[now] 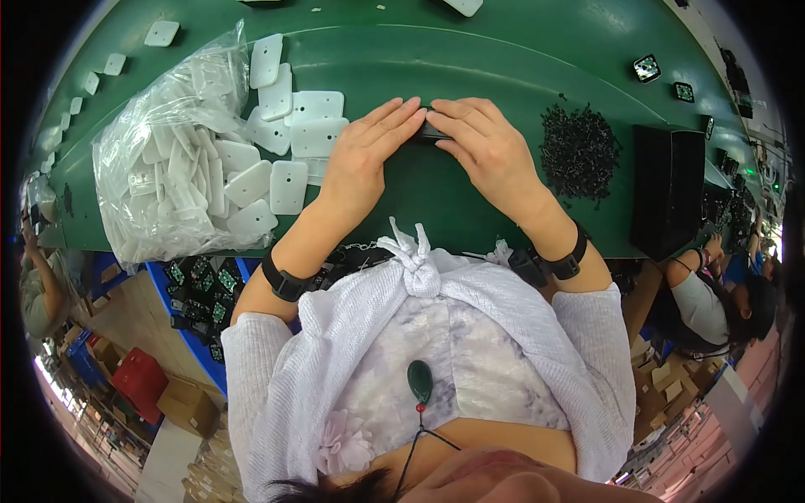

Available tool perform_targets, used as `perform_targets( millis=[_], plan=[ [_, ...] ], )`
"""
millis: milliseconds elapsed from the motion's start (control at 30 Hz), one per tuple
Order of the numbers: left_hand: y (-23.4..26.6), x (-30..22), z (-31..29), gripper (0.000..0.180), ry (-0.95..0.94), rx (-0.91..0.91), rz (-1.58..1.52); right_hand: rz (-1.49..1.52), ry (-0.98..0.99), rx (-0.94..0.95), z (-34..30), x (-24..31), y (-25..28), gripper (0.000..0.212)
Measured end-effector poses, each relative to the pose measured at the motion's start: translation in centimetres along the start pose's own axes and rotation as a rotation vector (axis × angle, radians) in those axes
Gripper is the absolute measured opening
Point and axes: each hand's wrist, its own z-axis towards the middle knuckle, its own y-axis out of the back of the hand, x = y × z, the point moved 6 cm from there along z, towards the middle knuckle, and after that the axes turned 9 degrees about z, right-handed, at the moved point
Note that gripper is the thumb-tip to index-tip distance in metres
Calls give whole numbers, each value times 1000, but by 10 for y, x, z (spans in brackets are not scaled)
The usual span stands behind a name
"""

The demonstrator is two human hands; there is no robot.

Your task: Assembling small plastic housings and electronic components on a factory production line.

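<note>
My left hand [366, 151] and my right hand [486, 147] meet at the fingertips over the green work surface, fingers held together and bent downward. Between and beneath them a small black part [430, 132] shows only in part; both hands press round it, and the rest is hidden. Left of my left hand lie loose white plastic plates [317, 138] with small holes, some overlapping. They spread out from a clear plastic bag [113, 180] filled with more such plates. To the right of my right hand is a pile of small black screws [580, 152].
A tall black box [668, 189] stands right of the screws. Small black units with boards [646, 69] sit at the far right. White plates [162, 33] line the far left. A blue bin [180, 306] holds circuit-board units. Another person [713, 298] sits at the right.
</note>
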Motion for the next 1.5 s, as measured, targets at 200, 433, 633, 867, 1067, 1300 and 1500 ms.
perform_targets(
  millis=[200, 433, 633, 867, 1067, 1300, 1500],
  plan=[
    [-4, -8, -3, 53, -86, 39, 208, -92, 85, -24, -5, -6, -3, 37],
    [-14, -11, 10, 56, -34, -25, 219, 261, -183, -39, 9, -22, 10, 31],
    [-25, 11, 18, 35, 635, 146, -670, 1022, -445, -207, -4, -38, 13, 44],
    [-44, 2, 22, 33, 623, 225, -936, 964, -493, -281, -7, -39, 14, 44],
    [-35, 0, 28, 29, 536, 175, -1009, 473, -403, -330, 36, -93, 66, 39],
    [67, -58, 49, 19, -111, 471, -1053, 270, -471, -18, 81, -209, 101, 36],
    [139, -116, 27, 21, -620, 300, -1572, 181, -465, -48, 88, -215, 96, 44]
  ],
)
